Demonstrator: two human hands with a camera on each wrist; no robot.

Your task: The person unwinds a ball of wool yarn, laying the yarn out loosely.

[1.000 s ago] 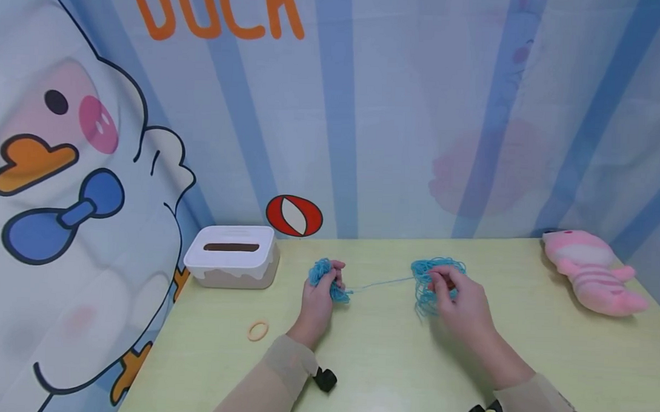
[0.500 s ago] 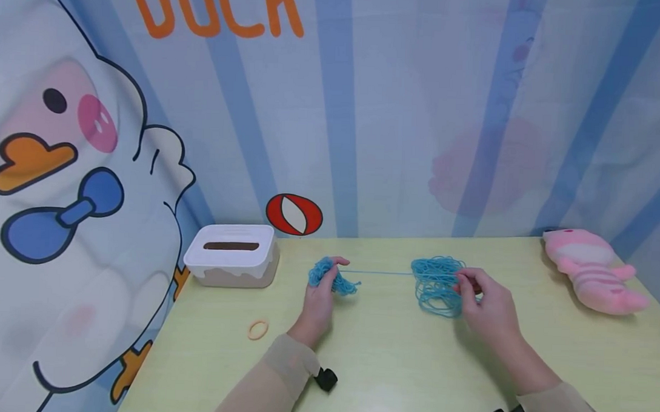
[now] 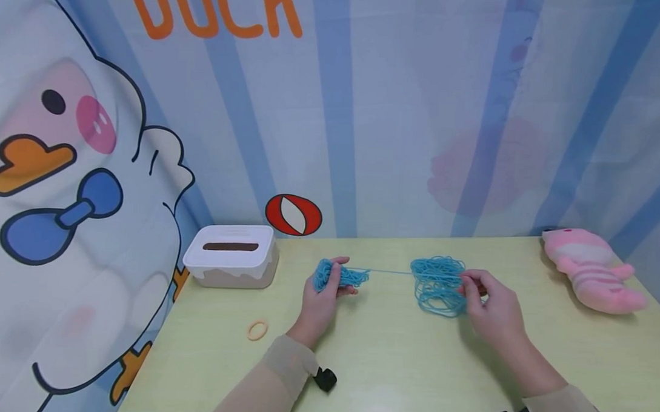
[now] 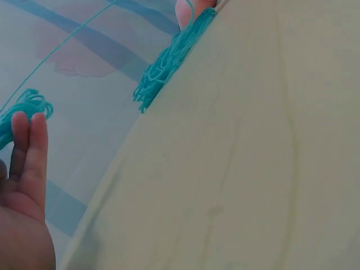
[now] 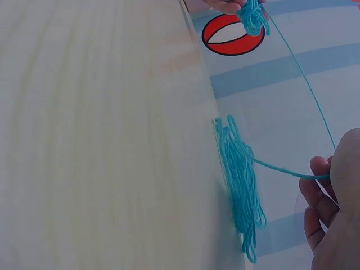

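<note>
Begin with the pile (image 3: 439, 287) of blue yarn, lying in loose, flattened loops on the table (image 3: 401, 360), between the left hand (image 3: 318, 302) and the right hand (image 3: 496, 306), just beside the latter. Note, in the right wrist view, a short length running from pile to right fingertips, then the strand (image 3: 390, 271) stretched straight across to the bundle (image 3: 355, 277).

Held in the left hand: the bundle, clasped with the thumb across it. Held in the right: the strand, pinched narrowly between thumb and fingertips, just off the pile.

Treat the step, most likely, as winding yarn onto the bundle. Feed from the right with gentle, even tension, letting yarn slip through the pinch. Lift loops off the pile one by one; pause at any snag. Pull too hard and risk dragging several loops into a knot. Lay each turn snugly over the others, without squeezing, to avoid loops sliding off past the left fingertips.

Leave alone the ring (image 3: 250, 333) beside the left forearm, the box (image 3: 229, 270) behind it, and the toy (image 3: 595, 270) at far right, well apart from the yarn.
</note>
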